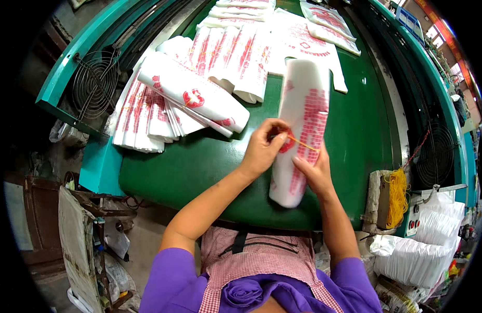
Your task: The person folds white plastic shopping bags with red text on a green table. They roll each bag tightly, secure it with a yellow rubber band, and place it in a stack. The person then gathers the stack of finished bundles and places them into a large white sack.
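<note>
A rolled bundle of white plastic bags (307, 99) with red print stands out lengthwise before me, over the green belt. My right hand (316, 171) grips its right side, thumb on the front and fingers mostly hidden behind. Across the middle of the bundle runs a thin yellow band (303, 144), stretched between my two hands. The fingertips of my left hand (266, 147) pinch its left end against the bundle's left edge. On the left lies a loose fanned pile of printed bags (147, 115), with a folded bundle (199, 96) on top.
Several banded bundles (246, 62) lie farther back, beside flat bags (303, 39) on the green belt (199, 177). Teal machine sides with round fan guards (96, 83) flank it. At the right edge hang yellow bands (397, 198) near a stack of white bags (418, 258).
</note>
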The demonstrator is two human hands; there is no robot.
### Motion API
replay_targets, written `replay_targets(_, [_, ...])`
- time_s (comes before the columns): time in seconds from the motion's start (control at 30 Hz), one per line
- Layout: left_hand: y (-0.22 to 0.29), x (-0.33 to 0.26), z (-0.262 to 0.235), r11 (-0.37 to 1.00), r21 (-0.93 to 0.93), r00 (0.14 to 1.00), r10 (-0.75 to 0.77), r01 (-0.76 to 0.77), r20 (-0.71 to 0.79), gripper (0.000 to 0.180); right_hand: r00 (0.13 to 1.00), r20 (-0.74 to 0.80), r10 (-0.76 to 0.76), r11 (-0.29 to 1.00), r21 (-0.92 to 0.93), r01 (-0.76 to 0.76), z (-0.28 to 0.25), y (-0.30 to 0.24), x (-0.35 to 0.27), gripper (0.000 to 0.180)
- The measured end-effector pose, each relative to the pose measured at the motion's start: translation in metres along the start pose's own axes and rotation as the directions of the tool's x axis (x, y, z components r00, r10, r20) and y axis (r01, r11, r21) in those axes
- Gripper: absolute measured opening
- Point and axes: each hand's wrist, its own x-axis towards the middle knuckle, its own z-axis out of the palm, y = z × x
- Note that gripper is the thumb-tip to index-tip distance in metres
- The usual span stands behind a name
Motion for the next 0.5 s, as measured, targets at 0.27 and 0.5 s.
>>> replay_targets(0.27, [0.003,0.106,-0.027,0.107,0.815,0.767,0.429,-0.569,0.478,0.057,0.985,0.126,-0.120,0.972,-0.189,0.142,-0.006,0.064,0.235,0.039])
replay_targets(0.5, [-0.066,0.147,-0.066,-0.113,0.947,0.865,0.386,-0.300,0.320,0.029,0.919,0.050,-0.391,0.001,-0.999,0.054,-0.075,0.112,0.299,0.035])
